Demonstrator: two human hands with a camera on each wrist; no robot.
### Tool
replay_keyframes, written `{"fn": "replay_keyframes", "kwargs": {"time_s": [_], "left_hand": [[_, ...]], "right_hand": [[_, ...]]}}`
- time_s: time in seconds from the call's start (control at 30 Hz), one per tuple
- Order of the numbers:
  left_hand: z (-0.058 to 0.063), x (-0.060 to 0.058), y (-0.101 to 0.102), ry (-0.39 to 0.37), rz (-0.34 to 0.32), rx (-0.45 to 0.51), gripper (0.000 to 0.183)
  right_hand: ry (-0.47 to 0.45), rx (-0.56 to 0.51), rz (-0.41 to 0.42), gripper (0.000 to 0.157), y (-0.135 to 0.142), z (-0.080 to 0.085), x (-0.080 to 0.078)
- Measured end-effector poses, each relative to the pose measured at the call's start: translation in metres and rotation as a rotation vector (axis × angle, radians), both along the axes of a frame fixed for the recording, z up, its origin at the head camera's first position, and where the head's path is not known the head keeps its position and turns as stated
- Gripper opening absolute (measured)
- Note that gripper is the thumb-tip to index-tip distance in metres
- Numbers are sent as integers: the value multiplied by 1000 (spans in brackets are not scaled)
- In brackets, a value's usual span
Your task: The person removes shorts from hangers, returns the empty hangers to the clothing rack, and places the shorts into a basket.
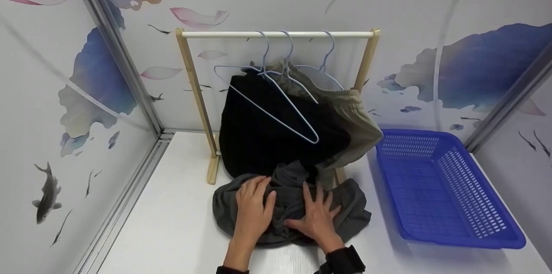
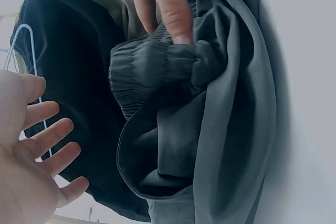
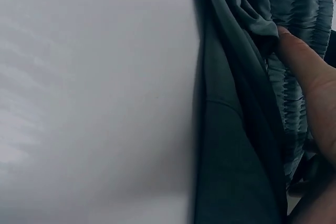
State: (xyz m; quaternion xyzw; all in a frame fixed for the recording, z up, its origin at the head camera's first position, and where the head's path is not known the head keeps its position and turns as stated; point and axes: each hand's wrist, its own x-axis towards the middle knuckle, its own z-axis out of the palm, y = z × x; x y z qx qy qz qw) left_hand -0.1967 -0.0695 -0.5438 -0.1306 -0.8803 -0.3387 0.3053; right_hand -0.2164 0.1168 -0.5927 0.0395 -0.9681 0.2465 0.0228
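A pair of dark grey pants (image 1: pixel 297 205) with a gathered elastic waistband (image 2: pixel 142 69) lies bunched on the white table, below a small clothes rack. Over its left part is my left hand (image 1: pixel 254 209), fingers extended forward; the left wrist view shows the palm side of this hand (image 2: pixel 31 150) with loosely bent, separated fingers and no cloth in them. My right hand (image 1: pixel 318 218) rests on the right part with its fingers spread. Its thumb (image 3: pixel 302 56) lies against the waistband in the right wrist view, where the other fingers are mostly hidden.
Behind the grey pants, the wooden rack (image 1: pixel 196 92) carries several light-blue hangers (image 1: pixel 276 112) on its white rail (image 1: pixel 224 34). Black pants (image 1: pixel 254 131) and khaki pants (image 1: pixel 364 125) hang there. To the right stands a blue plastic basket (image 1: pixel 424 179). Printed wall panels enclose the table.
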Motion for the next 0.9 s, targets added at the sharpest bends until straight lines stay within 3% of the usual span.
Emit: {"fn": "replay_keyframes", "kwargs": {"time_s": [0.43,0.7,0.9], "left_hand": [[-3,-1,0,2,-1,3,30],[-4,0,-1,-2,3,13,30],[-4,1,-4,-14,7,15,30]], "right_hand": [[-163,175,22,124,-14,3,-10],[-302,243,25,107,-19,11,-15],[-308,215,11,95,-23,13,-12]]}}
